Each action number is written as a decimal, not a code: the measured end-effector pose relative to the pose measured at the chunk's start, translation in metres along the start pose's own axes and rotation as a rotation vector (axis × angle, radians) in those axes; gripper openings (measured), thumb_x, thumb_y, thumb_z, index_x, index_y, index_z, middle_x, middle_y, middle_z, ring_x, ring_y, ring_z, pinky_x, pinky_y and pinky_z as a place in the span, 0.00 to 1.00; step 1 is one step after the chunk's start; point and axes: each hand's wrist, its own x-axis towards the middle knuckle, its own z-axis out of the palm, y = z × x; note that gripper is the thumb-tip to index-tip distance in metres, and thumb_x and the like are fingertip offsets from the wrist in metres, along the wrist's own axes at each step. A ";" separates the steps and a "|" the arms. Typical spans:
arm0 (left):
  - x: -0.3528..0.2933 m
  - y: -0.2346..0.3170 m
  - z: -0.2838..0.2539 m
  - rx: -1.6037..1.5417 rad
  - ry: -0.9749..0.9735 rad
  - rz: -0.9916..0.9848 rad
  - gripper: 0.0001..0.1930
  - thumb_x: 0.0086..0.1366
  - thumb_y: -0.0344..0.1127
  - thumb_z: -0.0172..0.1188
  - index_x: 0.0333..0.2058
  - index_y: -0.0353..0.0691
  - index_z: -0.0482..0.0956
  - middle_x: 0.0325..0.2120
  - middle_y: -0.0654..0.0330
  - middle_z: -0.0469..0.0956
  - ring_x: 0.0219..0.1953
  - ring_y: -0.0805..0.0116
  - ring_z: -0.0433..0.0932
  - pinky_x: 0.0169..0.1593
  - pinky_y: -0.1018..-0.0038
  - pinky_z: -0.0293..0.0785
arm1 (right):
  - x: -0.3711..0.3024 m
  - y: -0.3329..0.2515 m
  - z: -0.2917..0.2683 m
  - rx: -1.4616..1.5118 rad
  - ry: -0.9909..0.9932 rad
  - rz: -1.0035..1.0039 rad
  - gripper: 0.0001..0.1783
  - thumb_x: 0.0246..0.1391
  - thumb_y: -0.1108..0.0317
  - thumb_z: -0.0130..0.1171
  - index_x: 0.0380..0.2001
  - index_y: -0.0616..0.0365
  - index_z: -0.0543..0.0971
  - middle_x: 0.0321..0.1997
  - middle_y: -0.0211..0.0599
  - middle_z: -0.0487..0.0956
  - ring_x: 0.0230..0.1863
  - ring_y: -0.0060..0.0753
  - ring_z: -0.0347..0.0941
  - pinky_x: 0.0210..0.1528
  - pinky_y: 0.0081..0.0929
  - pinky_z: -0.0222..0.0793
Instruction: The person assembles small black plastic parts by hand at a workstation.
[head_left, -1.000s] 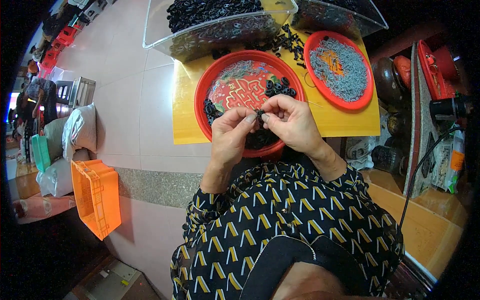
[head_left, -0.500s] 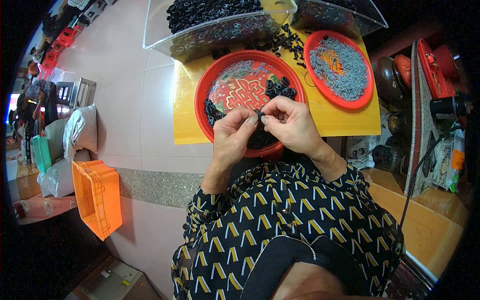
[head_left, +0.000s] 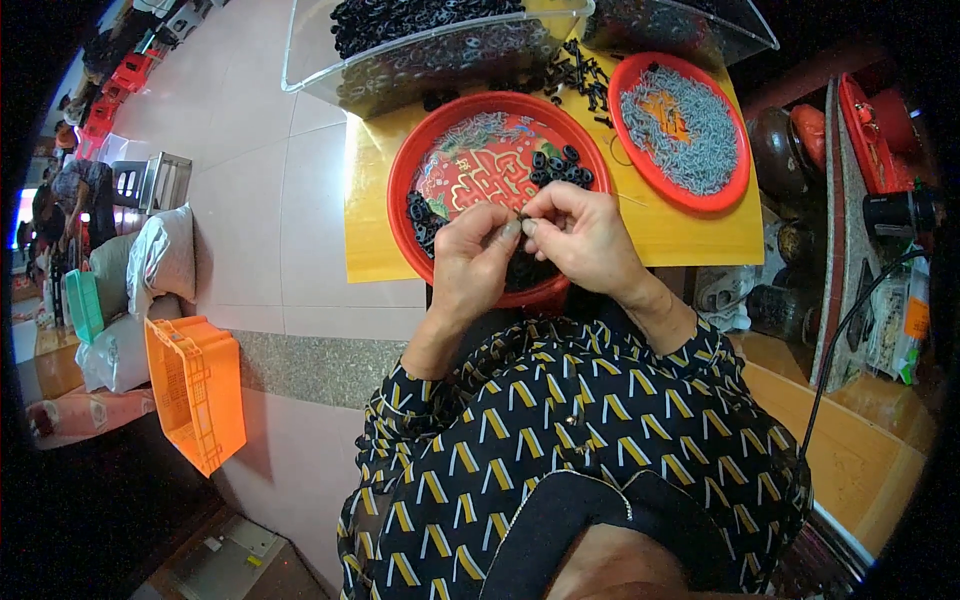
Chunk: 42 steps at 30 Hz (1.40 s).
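Above a round red tray (head_left: 402, 165), my left hand (head_left: 470, 255) and my right hand (head_left: 585, 240) meet fingertip to fingertip. Both are closed in a pinch on a small black part (head_left: 521, 217), mostly covered by the fingers. Inside the tray lie loose black oval parts (head_left: 562, 168) at the right and more black parts (head_left: 425, 220) at the left. Small grey screw-like pins (head_left: 480, 130) are strewn along its far side. Further black pieces lie beneath my hands, partly hidden.
A second red tray (head_left: 741, 165) full of grey pins stands right on the yellow tabletop (head_left: 375, 215). Behind, a clear bin (head_left: 400, 80) holds many black parts, beside another clear bin (head_left: 690, 40). Black pegs (head_left: 580, 75) lie between. An orange crate (head_left: 215, 400) sits on the floor at left.
My fingertips have shifted slightly and still pinch the small black part together. The whole view has tipped a little, moving the trays slightly upward.
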 end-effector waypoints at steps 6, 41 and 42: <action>0.005 -0.001 -0.019 -0.235 0.145 -0.013 0.09 0.57 0.26 0.51 0.37 0.31 0.71 0.30 0.64 0.71 0.33 0.78 0.69 0.37 0.82 0.66 | 0.007 0.006 -0.019 0.155 0.101 0.026 0.06 0.47 0.78 0.51 0.31 0.64 0.70 0.24 0.29 0.72 0.23 0.15 0.69 0.22 0.10 0.65; 0.002 -0.012 -0.013 -0.759 -0.055 -0.229 0.09 0.51 0.21 0.55 0.34 0.32 0.71 0.27 0.61 0.73 0.29 0.76 0.72 0.33 0.83 0.69 | 0.000 -0.004 -0.012 0.257 -0.077 0.146 0.05 0.48 0.75 0.50 0.30 0.63 0.69 0.25 0.29 0.72 0.23 0.16 0.68 0.23 0.12 0.65; 0.001 -0.009 -0.012 -0.813 -0.056 -0.253 0.10 0.51 0.21 0.55 0.35 0.32 0.71 0.27 0.61 0.73 0.29 0.76 0.72 0.33 0.83 0.69 | 0.001 -0.004 -0.010 0.279 -0.088 0.145 0.06 0.48 0.74 0.50 0.31 0.63 0.70 0.26 0.30 0.72 0.24 0.17 0.69 0.23 0.13 0.66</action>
